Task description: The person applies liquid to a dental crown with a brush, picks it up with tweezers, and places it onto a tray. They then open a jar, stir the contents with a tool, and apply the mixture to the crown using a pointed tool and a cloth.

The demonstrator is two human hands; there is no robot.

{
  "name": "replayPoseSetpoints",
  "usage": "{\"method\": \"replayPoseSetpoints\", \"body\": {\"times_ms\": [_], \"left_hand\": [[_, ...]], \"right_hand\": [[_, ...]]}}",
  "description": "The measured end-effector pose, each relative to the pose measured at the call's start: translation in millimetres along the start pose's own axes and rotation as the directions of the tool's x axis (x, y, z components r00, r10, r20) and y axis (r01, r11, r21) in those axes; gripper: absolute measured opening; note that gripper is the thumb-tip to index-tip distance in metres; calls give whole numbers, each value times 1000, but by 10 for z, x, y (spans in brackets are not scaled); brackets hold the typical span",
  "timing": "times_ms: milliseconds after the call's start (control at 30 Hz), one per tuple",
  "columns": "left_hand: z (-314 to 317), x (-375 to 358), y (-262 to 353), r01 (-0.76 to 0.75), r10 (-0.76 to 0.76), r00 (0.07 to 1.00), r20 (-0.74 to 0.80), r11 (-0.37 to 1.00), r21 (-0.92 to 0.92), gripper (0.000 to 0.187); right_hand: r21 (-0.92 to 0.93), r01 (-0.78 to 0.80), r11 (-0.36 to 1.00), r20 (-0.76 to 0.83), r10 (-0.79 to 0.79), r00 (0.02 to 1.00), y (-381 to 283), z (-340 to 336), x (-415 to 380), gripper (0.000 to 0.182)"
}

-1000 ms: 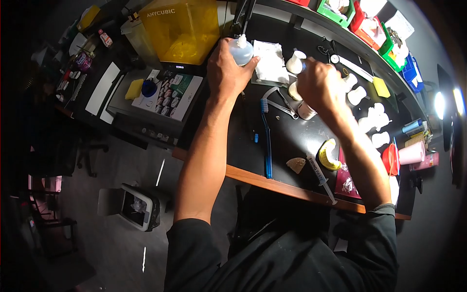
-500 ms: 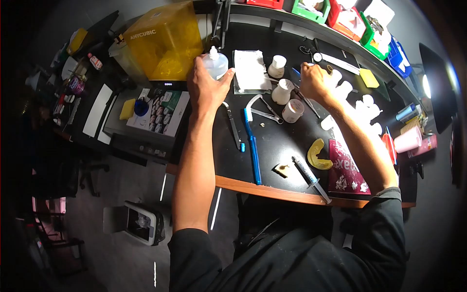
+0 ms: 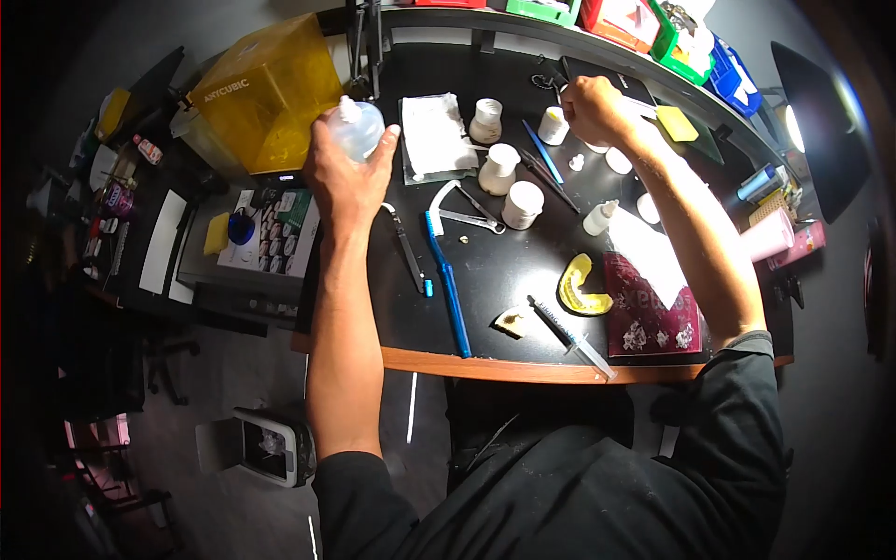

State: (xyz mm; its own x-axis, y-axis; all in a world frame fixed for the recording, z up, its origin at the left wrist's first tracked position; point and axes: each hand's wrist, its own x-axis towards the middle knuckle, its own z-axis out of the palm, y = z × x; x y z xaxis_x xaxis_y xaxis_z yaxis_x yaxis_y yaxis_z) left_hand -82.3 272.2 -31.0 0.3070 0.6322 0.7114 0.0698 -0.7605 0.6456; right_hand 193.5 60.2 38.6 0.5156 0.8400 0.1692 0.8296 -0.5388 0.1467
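Note:
My left hand (image 3: 350, 187) is wrapped round a translucent squeeze bottle (image 3: 357, 133) with a white tip, above the desk's left side. My right hand (image 3: 593, 110) is closed near the back of the desk, beside a small white bottle (image 3: 553, 126); what its fingers hold, if anything, is hidden. Between the hands lie a white pad (image 3: 436, 135), white jars (image 3: 499, 169) and a blue stick (image 3: 542, 151). Nearer the front are a blue toothbrush (image 3: 450, 289), a yellow dental arch piece (image 3: 582, 286) and a syringe (image 3: 571, 338).
The yellow transparent printer cover (image 3: 271, 93) stands behind the left hand. Coloured bins (image 3: 621, 23) line the raised back shelf. A dark red packet (image 3: 651, 308) lies at the front right, by a pink cup (image 3: 769, 235). An open bin (image 3: 271, 448) is on the floor.
The view has shifted, so the desk things appear further left. My right hand has moved back and away from the small white bottles. My left hand still holds the squeeze bottle.

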Motion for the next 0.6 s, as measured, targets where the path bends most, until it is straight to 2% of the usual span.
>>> {"method": "replayPoseSetpoints", "body": {"times_ms": [67,133,167,200,267,333,400,467,500,533,600], "left_hand": [[-13,-1,29,-26,26,999,-46,1000,9,69],[-3,4,41,-68,68,994,-83,998,3,68],[-15,5,65,-72,71,993,-91,997,-8,68],[-29,7,82,-76,73,992,-100,997,-17,67],[-24,6,83,-106,101,990,-99,993,-45,66],[-14,-8,94,-138,131,987,-94,988,-72,65],[-3,-29,149,-234,227,971,-77,968,-94,64],[33,-87,235,-219,217,976,-36,944,-246,62],[31,-101,266,-227,234,972,1,944,-238,61],[28,-109,292,-235,249,968,35,945,-228,59],[67,-137,354,-224,241,968,66,953,-202,58]], "right_hand": [[69,48,996,77,-54,996,122,-34,-10,14],[13,72,997,233,-73,970,168,-24,-55,13],[-58,170,984,258,-150,955,156,5,-109,13],[-36,162,986,301,-144,943,142,53,-151,14],[-69,110,992,283,-86,955,78,195,-236,16],[-120,46,992,392,5,920,-63,169,-282,23],[-121,-1,993,333,41,942,-14,286,-264,23],[-131,-21,991,295,60,954,37,272,-205,24],[24,-91,996,174,85,981,-4,131,-239,22],[126,62,990,38,-68,997,-10,-52,-247,19],[462,165,871,-163,-100,982,-419,-661,-392,18]]}}
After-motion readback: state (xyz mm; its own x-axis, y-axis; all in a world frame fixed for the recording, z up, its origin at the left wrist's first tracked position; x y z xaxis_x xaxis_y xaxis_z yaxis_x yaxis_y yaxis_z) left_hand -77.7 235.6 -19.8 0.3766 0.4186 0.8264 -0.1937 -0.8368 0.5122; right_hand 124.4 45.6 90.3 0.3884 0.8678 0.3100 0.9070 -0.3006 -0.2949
